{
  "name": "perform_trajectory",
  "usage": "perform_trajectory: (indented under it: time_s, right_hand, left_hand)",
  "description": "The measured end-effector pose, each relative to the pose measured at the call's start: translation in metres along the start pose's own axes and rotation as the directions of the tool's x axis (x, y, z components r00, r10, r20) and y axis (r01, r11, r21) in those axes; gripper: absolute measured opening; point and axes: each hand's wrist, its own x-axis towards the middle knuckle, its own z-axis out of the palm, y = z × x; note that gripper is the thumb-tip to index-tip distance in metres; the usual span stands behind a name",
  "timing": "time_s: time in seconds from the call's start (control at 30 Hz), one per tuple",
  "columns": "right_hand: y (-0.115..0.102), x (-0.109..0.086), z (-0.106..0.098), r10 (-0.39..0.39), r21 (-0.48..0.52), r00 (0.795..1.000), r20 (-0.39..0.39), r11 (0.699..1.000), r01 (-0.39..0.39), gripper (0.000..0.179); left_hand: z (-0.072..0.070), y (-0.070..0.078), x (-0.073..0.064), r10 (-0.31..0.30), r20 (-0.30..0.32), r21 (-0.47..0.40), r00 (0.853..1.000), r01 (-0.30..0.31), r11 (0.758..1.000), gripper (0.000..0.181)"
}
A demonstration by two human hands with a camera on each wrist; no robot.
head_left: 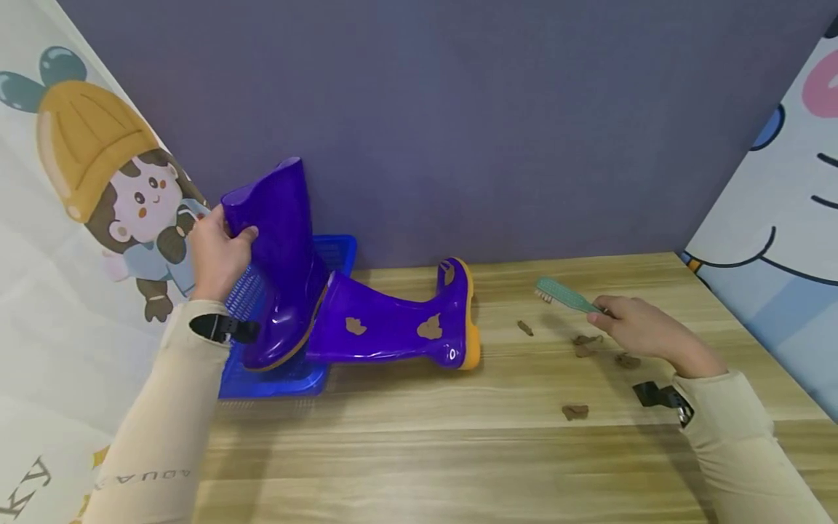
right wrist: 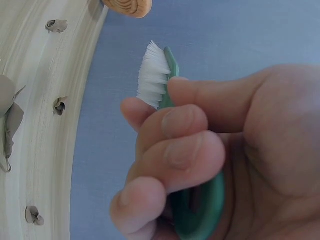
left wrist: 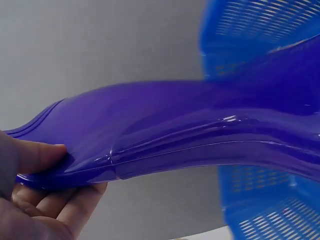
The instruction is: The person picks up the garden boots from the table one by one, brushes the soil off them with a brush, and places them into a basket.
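my right hand [head_left: 644,331] grips the brush [head_left: 564,294]; left of it, a patched boot [head_left: 393,320] lies left-to-right, sole rightward; my left hand [head_left: 219,255] pinches the other boot [head_left: 281,255].

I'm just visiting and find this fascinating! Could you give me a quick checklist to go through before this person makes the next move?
1. Left hand grips the held boot: ok, thumb and fingers pinch its upper edge.
2. Right hand holds the green brush: ok, fingers curl round the handle.
3. Brush is apart from both boots: ok, it is above the table, to their right in the head view.
4. Lying boot has no brown patches: not ok, several show.
5. Held boot rests firmly in the blue basket: cannot tell, the contact is hidden.
6. No brown pieces on the table: not ok, several lie there.
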Motion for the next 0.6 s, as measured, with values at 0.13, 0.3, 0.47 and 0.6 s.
perform_trajectory:
  time_s: [0.13,0.3,0.47,0.6]
  right_hand:
    - [0.0,0.001,0.0,0.003,0.006,1.0,0.004,1.0,-0.003,0.029]
    - [0.0,0.003,0.001,0.003,0.006,1.0,0.009,1.0,-0.003,0.028]
    - [0.001,0.004,0.001,0.015,0.005,1.0,0.021,1.0,-0.015,0.034]
    - [0.001,0.005,0.002,0.015,0.007,1.0,0.023,1.0,-0.015,0.034]
  left_hand:
    - [0.012,-0.009,-0.008,-0.016,0.013,-0.008,1.0,0.016,1.0,0.036]
    - [0.017,-0.004,-0.019,-0.003,0.077,0.018,0.997,0.002,1.0,0.038]
    - [0.02,0.009,-0.027,0.047,0.177,0.024,0.983,-0.052,0.998,0.04]
    - [0.029,0.017,-0.029,0.08,0.219,0.056,0.972,-0.095,0.994,0.038]
